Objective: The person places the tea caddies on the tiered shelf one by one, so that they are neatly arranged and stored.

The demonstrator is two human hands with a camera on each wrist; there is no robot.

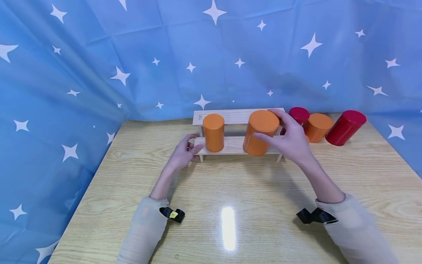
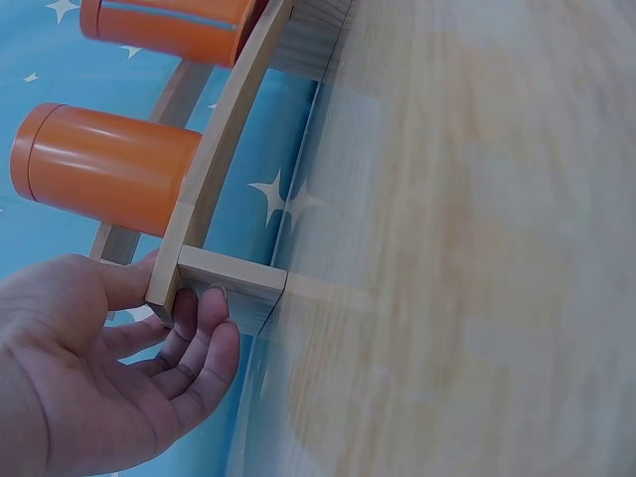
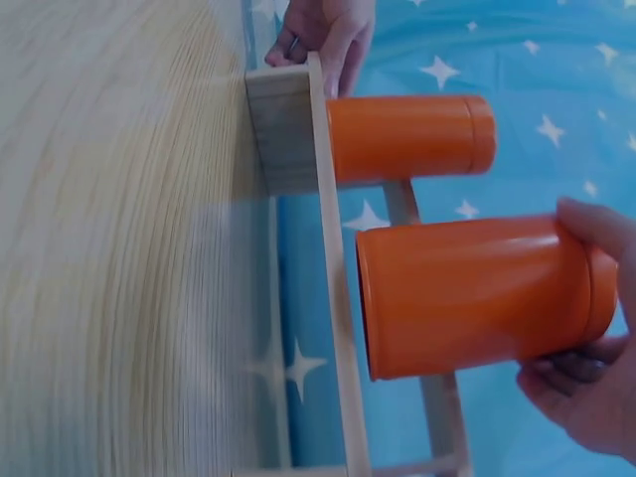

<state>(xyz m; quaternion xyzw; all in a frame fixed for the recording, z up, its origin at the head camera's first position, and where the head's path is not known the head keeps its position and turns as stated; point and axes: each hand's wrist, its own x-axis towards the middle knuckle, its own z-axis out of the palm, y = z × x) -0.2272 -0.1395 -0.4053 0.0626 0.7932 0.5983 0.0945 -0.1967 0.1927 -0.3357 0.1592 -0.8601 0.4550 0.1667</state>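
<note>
A two-step wooden shelf rack (image 1: 233, 143) stands at the back of the table. My left hand (image 1: 182, 152) grips the left end of its lower board, thumb on top and fingers curled beneath, as the left wrist view shows. Close beside that hand, a narrower orange canister (image 1: 214, 135) stands upright on the lower board. My right hand (image 1: 293, 141) holds a wider orange canister (image 1: 258, 137) by its upper part, thumb and fingers on opposite sides. In the right wrist view, the base of this canister (image 3: 477, 298) appears slightly apart from the board.
Right of the rack are a red canister (image 1: 299, 114), an orange canister (image 1: 318, 127) and a larger red canister (image 1: 345, 128) that looks tilted. Part of another orange thing shows behind my right hand. A blue star-patterned cloth (image 1: 184, 47) hangs behind the wooden table (image 1: 132, 176).
</note>
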